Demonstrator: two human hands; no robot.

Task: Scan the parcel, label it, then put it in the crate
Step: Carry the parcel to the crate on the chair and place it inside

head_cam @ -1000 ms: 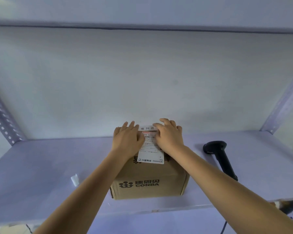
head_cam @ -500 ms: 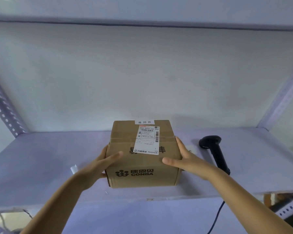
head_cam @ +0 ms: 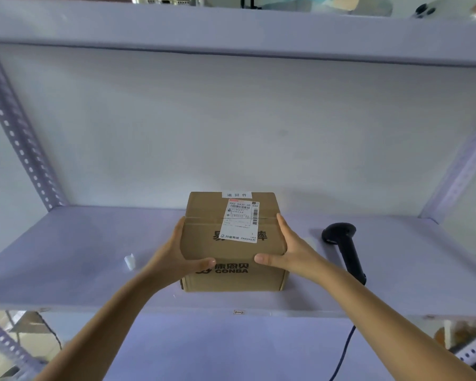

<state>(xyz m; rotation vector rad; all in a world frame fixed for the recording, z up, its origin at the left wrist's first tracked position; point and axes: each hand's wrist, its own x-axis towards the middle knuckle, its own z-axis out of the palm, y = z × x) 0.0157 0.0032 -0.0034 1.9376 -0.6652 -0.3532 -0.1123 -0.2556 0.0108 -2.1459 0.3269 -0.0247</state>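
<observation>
A brown cardboard parcel (head_cam: 232, 259) printed CONBA rests on the pale shelf (head_cam: 80, 257). A white shipping label (head_cam: 241, 221) covers its top, and a small white sticker (head_cam: 237, 194) sits at the far top edge. My left hand (head_cam: 176, 257) grips the parcel's left side, thumb across the front. My right hand (head_cam: 289, 250) grips the right side the same way. A black handheld barcode scanner (head_cam: 344, 248) lies on the shelf just right of my right hand. No crate is in view.
A small white scrap of paper (head_cam: 129, 261) lies on the shelf left of the parcel. The scanner's cable (head_cam: 344, 350) hangs over the front edge. Perforated metal uprights (head_cam: 19, 133) frame both sides, and another shelf (head_cam: 231, 31) runs overhead.
A second ago both hands pressed flat on the label on top of the parcel. They have moved down to the parcel's two sides and closed around it.
</observation>
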